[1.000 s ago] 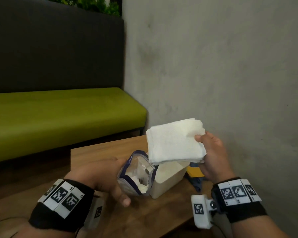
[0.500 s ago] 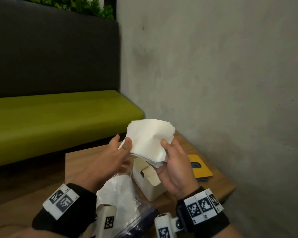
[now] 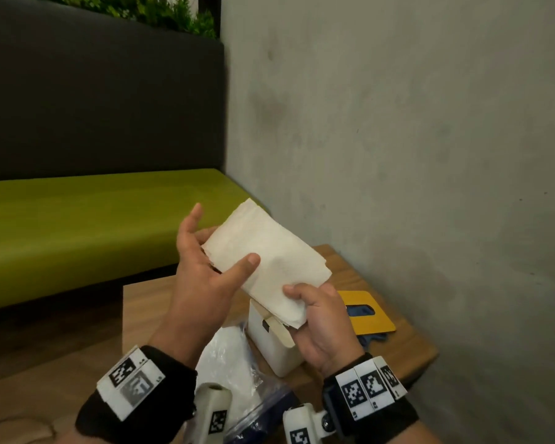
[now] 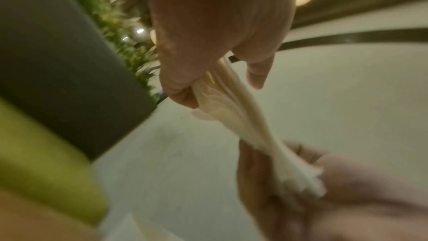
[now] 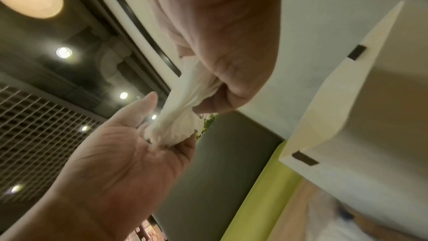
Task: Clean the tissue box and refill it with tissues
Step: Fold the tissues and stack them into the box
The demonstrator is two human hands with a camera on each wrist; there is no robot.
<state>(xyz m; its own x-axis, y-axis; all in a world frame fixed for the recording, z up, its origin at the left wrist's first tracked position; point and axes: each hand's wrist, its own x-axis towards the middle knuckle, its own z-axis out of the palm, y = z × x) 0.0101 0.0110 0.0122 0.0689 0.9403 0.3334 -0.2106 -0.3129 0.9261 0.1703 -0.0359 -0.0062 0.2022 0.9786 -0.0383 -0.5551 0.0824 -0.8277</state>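
Above the open tissue box (image 3: pixel 277 350), a stack of tissues (image 3: pixel 265 256) is held aloft between both hands, tilted, its far corner raised toward the wall. The near left edge is pinched by the left hand (image 3: pixel 205 264) — thumb pressed on the top face, fingers spread beneath. The lower end is gripped by the right hand (image 3: pixel 321 318), fingers curled round it just over the box's mouth. Soft, light and floppy is how this stack is judged to handle — loose sheets could fan or slip, so both ends are best clamped flat. Beside the box on the wooden table (image 3: pixel 407 347), a plastic bag (image 3: pixel 234 363) is seen lying.
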